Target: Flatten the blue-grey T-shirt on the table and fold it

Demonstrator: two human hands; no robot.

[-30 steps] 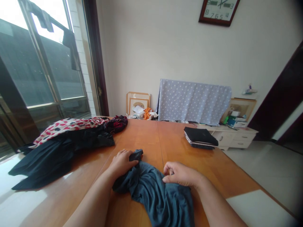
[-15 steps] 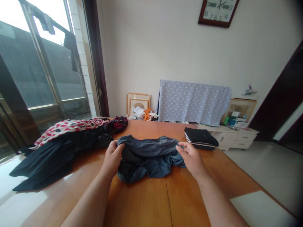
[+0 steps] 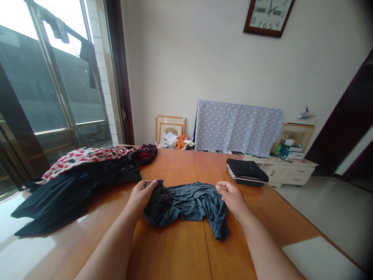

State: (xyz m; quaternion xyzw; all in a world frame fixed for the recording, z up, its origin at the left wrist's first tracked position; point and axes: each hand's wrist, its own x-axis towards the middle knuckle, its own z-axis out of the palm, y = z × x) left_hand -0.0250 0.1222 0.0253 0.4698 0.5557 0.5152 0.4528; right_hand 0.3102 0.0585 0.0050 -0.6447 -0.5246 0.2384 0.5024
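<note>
A crumpled dark blue-grey garment [image 3: 186, 204] lies on the orange wooden table [image 3: 175, 249] in front of me. My left hand [image 3: 140, 196] pinches its left end, fingers closed on the cloth. At the garment's right end my right hand [image 3: 233, 196] grips the fabric edge with curled fingers. The cloth rests low on the tabletop, and one flap trails toward me on the right side.
A heap of dark clothes [image 3: 67, 186] topped by a red-and-white patterned piece [image 3: 84, 153] covers the table's left side. A folded stack of dark garments [image 3: 246, 170] sits at the far right. Beyond the table are a polka-dot covered object [image 3: 237, 126], picture frames [image 3: 169, 126] and a white cabinet [image 3: 287, 171].
Both hands lifted the bunched garment off the table near me, spread it out wide in the air, then lowered it flat onto the tabletop farther away.
</note>
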